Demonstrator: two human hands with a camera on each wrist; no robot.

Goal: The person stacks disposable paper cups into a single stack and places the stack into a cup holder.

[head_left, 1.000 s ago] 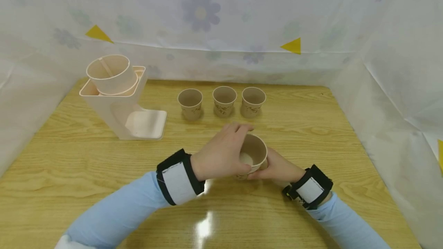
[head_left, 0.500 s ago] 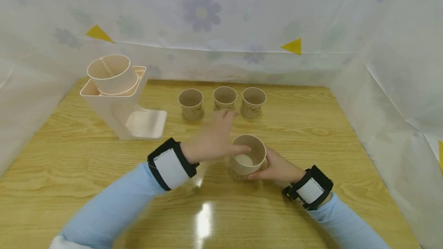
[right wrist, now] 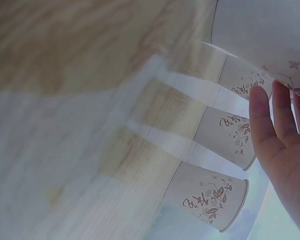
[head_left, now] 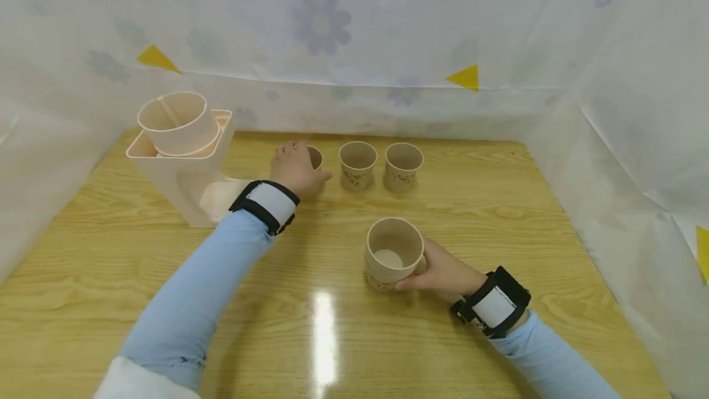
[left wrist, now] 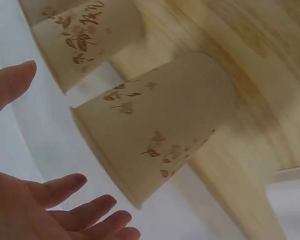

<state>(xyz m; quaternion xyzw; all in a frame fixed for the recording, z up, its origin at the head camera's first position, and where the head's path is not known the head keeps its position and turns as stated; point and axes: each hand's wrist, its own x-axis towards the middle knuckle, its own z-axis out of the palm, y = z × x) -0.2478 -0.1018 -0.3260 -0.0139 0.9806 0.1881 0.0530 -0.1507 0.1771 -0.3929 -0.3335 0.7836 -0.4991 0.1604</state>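
Note:
My right hand [head_left: 450, 271] grips a nested stack of beige paper cups [head_left: 382, 271] from the right side, near the front middle of the table. Several rims show one inside another, and the stack stands upright. Up at the back row, my left hand [head_left: 293, 171] is over the leftmost paper cup [head_left: 316, 159], partly hiding it. In the left wrist view that cup [left wrist: 160, 130], printed with brown leaves, lies between the spread thumb [left wrist: 12, 87] and the other fingers, which are near its rim. Two matching cups, a middle one [head_left: 357, 177] and a right one [head_left: 400, 178], stand beside it.
At the back left stands a cream plastic dispenser-like stand [head_left: 183, 183] with a round container [head_left: 185, 140] set in its top; my left forearm overlaps its base. A flowered white sheet [head_left: 388, 29] walls off the back and sides of the wooden table [head_left: 487, 202].
My left hand has let go of the cup stack and moved left and away to the leftmost back cup. My right hand still holds the stack in the same place.

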